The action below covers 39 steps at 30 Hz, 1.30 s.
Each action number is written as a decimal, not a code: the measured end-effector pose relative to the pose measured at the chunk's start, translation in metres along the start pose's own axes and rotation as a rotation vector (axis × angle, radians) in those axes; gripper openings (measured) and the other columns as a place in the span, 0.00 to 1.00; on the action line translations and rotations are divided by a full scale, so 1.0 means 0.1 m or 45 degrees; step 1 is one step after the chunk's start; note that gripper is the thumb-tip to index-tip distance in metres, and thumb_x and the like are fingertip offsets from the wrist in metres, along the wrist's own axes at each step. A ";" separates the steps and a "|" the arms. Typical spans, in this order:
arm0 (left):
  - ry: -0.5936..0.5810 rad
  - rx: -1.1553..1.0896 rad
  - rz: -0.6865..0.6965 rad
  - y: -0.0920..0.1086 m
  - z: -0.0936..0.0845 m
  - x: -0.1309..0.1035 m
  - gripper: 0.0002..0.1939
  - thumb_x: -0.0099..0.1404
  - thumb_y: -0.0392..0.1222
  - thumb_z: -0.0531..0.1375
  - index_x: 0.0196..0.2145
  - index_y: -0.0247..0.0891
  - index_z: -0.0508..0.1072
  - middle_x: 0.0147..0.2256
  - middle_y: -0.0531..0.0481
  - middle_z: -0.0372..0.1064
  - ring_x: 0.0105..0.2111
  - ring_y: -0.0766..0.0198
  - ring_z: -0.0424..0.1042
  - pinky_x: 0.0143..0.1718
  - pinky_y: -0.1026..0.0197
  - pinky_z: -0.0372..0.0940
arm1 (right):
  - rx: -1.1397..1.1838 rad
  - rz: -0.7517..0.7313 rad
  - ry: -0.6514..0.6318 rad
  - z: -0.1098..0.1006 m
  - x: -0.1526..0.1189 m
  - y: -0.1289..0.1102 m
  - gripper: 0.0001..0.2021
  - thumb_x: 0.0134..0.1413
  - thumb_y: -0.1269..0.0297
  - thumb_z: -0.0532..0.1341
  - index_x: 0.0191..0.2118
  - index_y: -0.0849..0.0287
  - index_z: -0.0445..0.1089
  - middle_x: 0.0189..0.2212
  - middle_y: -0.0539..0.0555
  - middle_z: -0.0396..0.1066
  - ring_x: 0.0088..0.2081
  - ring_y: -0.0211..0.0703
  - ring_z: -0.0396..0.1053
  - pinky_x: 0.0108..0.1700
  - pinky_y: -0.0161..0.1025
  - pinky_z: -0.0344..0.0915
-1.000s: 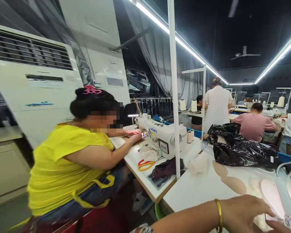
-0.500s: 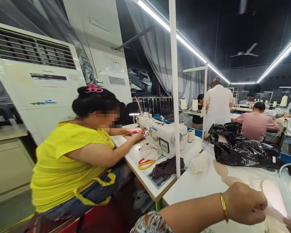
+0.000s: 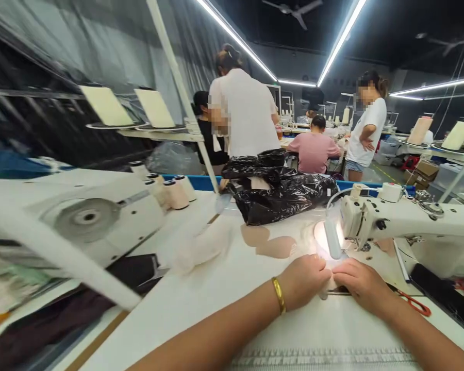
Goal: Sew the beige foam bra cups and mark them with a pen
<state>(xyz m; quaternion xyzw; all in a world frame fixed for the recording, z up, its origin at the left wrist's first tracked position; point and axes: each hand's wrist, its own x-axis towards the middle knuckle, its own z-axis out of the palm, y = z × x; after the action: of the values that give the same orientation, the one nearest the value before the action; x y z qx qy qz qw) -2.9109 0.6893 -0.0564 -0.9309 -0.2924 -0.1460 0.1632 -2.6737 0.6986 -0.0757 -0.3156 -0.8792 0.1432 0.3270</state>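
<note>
My left hand, with a gold bangle at its wrist, is closed in a pinch in front of the sewing machine. Opposite it, almost touching, my right hand also has its fingers pressed together. Between the fingertips shows a small bit of pale fabric, mostly hidden by both hands. A lit lamp shines just beyond them, near the needle area. Red-handled scissors lie beside my right wrist, partly covered. Two beige cup-shaped pieces rest on the table left of the lamp.
A black plastic bag lies at the table's back. White sheer fabric sits to the left. A slanted white pole and another sewing machine stand at far left, near thread cones. Several people are beyond.
The view has swung right, from a seated co-worker in yellow to my own machine. Both my hands are now fully in sight, close together; before, my right hand barely showed.
</note>
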 end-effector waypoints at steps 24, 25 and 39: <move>0.284 -0.094 -0.083 0.11 0.10 -0.05 0.14 0.70 0.31 0.53 0.26 0.38 0.65 0.25 0.53 0.59 0.25 0.64 0.54 0.31 0.59 0.55 | -0.422 -0.155 -0.264 -0.20 -0.08 -0.14 0.16 0.66 0.78 0.53 0.47 0.54 0.74 0.34 0.52 0.68 0.37 0.44 0.62 0.36 0.38 0.58; 0.289 -0.101 -0.082 0.11 0.10 -0.04 0.14 0.70 0.30 0.53 0.26 0.38 0.65 0.25 0.53 0.59 0.25 0.64 0.54 0.31 0.59 0.55 | -0.419 -0.158 -0.263 -0.20 -0.07 -0.14 0.16 0.66 0.78 0.53 0.48 0.54 0.74 0.34 0.52 0.68 0.37 0.44 0.62 0.36 0.38 0.58; 0.268 -0.326 -0.009 0.02 0.12 0.01 0.12 0.73 0.32 0.52 0.32 0.38 0.69 0.35 0.50 0.72 0.29 0.62 0.62 0.36 0.57 0.57 | -0.464 -0.155 -0.250 -0.18 -0.08 -0.14 0.15 0.65 0.78 0.52 0.45 0.55 0.73 0.34 0.52 0.66 0.36 0.44 0.61 0.36 0.38 0.58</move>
<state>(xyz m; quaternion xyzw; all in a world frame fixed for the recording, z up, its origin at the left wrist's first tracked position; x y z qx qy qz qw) -2.9062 0.6929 -0.0677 -0.9226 -0.2560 -0.2793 0.0724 -2.6634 0.6835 -0.0598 -0.3004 -0.9356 -0.0079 0.1853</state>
